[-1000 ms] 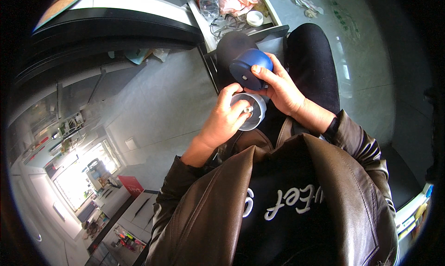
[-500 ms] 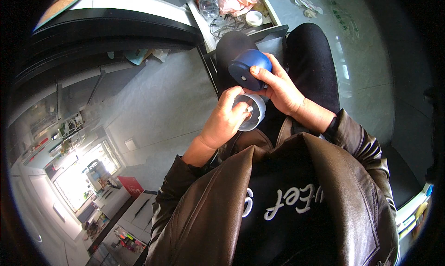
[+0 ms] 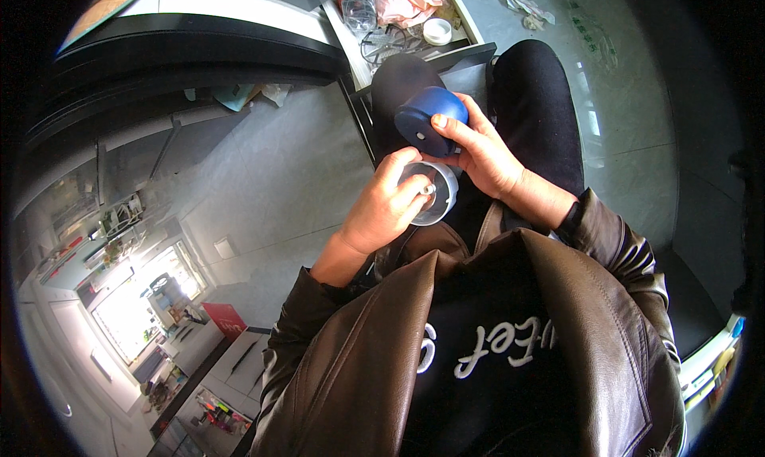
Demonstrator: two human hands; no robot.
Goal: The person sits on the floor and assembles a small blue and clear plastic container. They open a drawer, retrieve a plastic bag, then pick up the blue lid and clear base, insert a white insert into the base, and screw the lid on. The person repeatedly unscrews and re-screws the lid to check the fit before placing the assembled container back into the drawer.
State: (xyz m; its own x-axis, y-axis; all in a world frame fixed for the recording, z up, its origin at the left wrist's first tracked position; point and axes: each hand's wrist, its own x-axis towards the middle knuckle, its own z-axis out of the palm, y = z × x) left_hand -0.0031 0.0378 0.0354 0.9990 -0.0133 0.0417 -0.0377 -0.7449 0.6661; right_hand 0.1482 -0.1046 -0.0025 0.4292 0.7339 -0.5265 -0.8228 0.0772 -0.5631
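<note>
My right hand (image 3: pixel 488 156) is closed round a blue, short cylindrical container (image 3: pixel 424 124), with the thumb on its edge. The flat end, which has a small pale spot, is tilted toward the left. Just below it, my left hand (image 3: pixel 381 211) grips a clear round plastic cup (image 3: pixel 445 200) by the rim, some fingers reaching inside. A small white piece (image 3: pixel 428 190) shows inside the cup by those fingertips; whether they pinch it I cannot tell. The container and the cup are close together above my lap.
Beyond my knees, a pulled-out drawer (image 3: pixel 472 28) holds a pink plastic bag (image 3: pixel 405 1), a clear plastic container (image 3: pixel 358 9), cables and a white round lid (image 3: pixel 437 31). Crumpled plastic wrapping (image 3: pixel 526 4) lies on the floor to its right. A dark cabinet edge (image 3: pixel 199 50) runs along the far left.
The blue container has shifted very slightly to the right and down in my right hand. The cup and my left hand have hardly moved.
</note>
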